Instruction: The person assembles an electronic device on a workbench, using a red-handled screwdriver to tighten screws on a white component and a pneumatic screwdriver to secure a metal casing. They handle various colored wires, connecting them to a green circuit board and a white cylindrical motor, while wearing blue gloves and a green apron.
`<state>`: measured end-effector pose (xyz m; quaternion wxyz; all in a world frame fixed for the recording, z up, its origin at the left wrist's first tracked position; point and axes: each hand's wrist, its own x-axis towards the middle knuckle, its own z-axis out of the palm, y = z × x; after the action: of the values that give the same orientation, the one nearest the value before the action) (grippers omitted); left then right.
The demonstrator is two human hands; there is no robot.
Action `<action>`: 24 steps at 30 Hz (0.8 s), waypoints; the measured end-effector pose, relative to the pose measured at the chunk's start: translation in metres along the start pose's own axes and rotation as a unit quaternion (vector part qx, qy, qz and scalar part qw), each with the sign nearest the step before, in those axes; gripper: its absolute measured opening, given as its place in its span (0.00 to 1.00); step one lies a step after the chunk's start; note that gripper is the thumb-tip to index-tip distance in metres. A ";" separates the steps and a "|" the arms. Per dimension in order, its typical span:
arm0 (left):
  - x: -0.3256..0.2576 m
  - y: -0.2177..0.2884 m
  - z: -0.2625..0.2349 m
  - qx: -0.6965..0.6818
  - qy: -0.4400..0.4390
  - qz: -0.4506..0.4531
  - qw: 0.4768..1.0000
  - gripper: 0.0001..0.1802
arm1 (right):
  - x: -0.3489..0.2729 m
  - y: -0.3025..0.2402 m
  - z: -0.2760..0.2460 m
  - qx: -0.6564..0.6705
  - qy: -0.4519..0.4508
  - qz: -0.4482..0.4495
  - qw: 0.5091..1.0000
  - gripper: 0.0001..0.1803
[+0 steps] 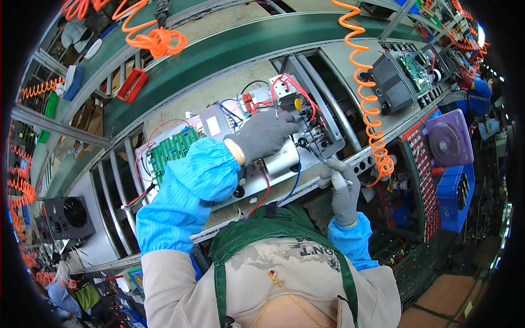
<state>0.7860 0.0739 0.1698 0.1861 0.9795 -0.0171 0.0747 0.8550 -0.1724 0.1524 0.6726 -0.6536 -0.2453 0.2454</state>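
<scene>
My left hand (268, 134), in a grey glove, reaches over the opened electronic unit with its fingers bent together. Whatever they pinch, if anything, is hidden. Just below that hand lies a white cylinder (281, 157), with red wires (295, 85) and a yellow round part (298, 104) beyond it. My right hand (343, 192), gloved too, is closed on a slim metal tool (317, 154) whose far end points at the dark parts at the unit's right end. The tool's exact kind is not clear. A green circuit board (172, 150) forms the unit's left part.
The unit rests on a roller line with metal rollers (342, 117). An orange coiled hose (361, 71) hangs to the right. Further right are a finned metal unit (394, 82), a purple fan (449, 139) and a blue bin (455, 197). A red tray (132, 86) sits far left.
</scene>
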 end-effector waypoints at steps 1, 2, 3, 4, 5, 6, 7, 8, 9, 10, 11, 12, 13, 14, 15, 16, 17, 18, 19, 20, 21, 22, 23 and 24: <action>0.005 -0.001 0.001 0.001 -0.026 -0.013 1.000 0.17 | 0.001 0.003 0.002 -0.012 0.012 -0.007 1.000 0.11; 0.009 0.000 0.002 0.002 -0.052 -0.026 0.998 0.16 | 0.002 0.007 0.001 -0.023 0.024 -0.015 0.999 0.11; 0.013 0.000 0.001 0.003 -0.078 -0.039 0.996 0.16 | 0.004 0.013 -0.001 -0.072 -0.005 -0.057 0.996 0.10; 0.016 0.001 -0.002 0.008 -0.112 -0.044 0.993 0.21 | 0.007 0.018 -0.004 -0.122 -0.036 -0.100 0.987 0.10; 0.014 -0.002 0.003 0.011 -0.078 -0.021 0.997 0.22 | 0.009 0.022 -0.007 -0.172 -0.066 -0.143 0.973 0.10; 0.010 -0.006 0.012 0.015 -0.044 0.001 0.999 0.23 | 0.009 0.025 -0.006 -0.192 -0.090 -0.182 0.960 0.10; 0.006 -0.008 0.016 0.021 -0.008 0.023 0.999 0.24 | 0.010 0.023 -0.004 -0.209 -0.104 -0.189 0.954 0.10; 0.005 -0.001 0.012 0.035 0.035 0.033 0.998 0.27 | 0.009 0.020 -0.003 -0.226 -0.116 -0.197 0.947 0.10; -0.001 0.011 0.006 0.069 0.035 0.019 0.997 0.24 | 0.009 0.019 -0.002 -0.243 -0.128 -0.204 0.940 0.10; -0.004 0.025 -0.002 0.118 0.049 0.036 0.991 0.23 | 0.009 0.023 -0.003 -0.244 -0.126 -0.220 0.936 0.10; -0.008 0.033 -0.005 0.165 0.062 0.049 0.983 0.22 | 0.008 0.022 -0.002 -0.239 -0.126 -0.217 0.938 0.10; -0.007 0.031 -0.004 0.140 0.029 0.059 0.988 0.21 | 0.008 0.021 -0.002 -0.234 -0.125 -0.215 0.940 0.10; -0.007 0.027 0.000 0.115 -0.002 0.066 0.991 0.20 | 0.007 0.020 -0.003 -0.229 -0.127 -0.213 0.941 0.10; -0.007 0.024 0.002 0.089 -0.033 0.074 0.993 0.19 | 0.006 0.020 -0.004 -0.233 -0.129 -0.214 0.940 0.10; -0.008 0.022 0.004 0.059 -0.024 0.049 0.997 0.19 | 0.005 0.020 -0.007 -0.237 -0.131 -0.214 0.938 0.10; -0.008 0.020 0.004 0.029 -0.014 0.026 0.999 0.19 | 0.004 0.020 -0.009 -0.242 -0.131 -0.216 0.937 0.10; -0.007 0.020 0.003 -0.001 -0.004 0.002 1.000 0.20 | 0.003 0.018 -0.009 -0.247 -0.135 -0.213 0.935 0.10; -0.003 0.022 0.002 -0.014 -0.057 -0.065 0.996 0.20 | 0.002 0.015 -0.010 -0.252 -0.139 -0.211 0.934 0.10; -0.001 0.020 0.004 -0.021 -0.055 -0.075 0.995 0.20 | 0.001 0.013 -0.010 -0.257 -0.142 -0.210 0.932 0.10; 0.001 0.016 0.009 -0.029 -0.054 -0.085 0.995 0.20 | 0.001 0.014 -0.010 -0.245 -0.145 -0.206 0.936 0.10; 0.002 0.014 0.013 -0.036 -0.052 -0.095 0.993 0.21 | 0.000 0.017 -0.009 -0.233 -0.149 -0.202 0.939 0.11; 0.002 0.011 0.014 -0.067 -0.037 -0.086 0.993 0.21 | -0.002 0.020 -0.010 -0.223 -0.150 -0.196 0.943 0.11; 0.003 0.011 0.015 -0.079 -0.035 -0.079 0.993 0.22 | -0.004 0.025 -0.009 -0.220 -0.148 -0.187 0.946 0.12; 0.005 0.011 0.014 -0.092 -0.034 -0.073 0.992 0.23 | -0.006 0.030 -0.009 -0.218 -0.145 -0.177 0.949 0.12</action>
<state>0.7922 0.0584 0.1617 0.2796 0.9589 0.0414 0.0254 0.8556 -0.1822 0.1222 0.5036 -0.6874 -0.4998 0.1551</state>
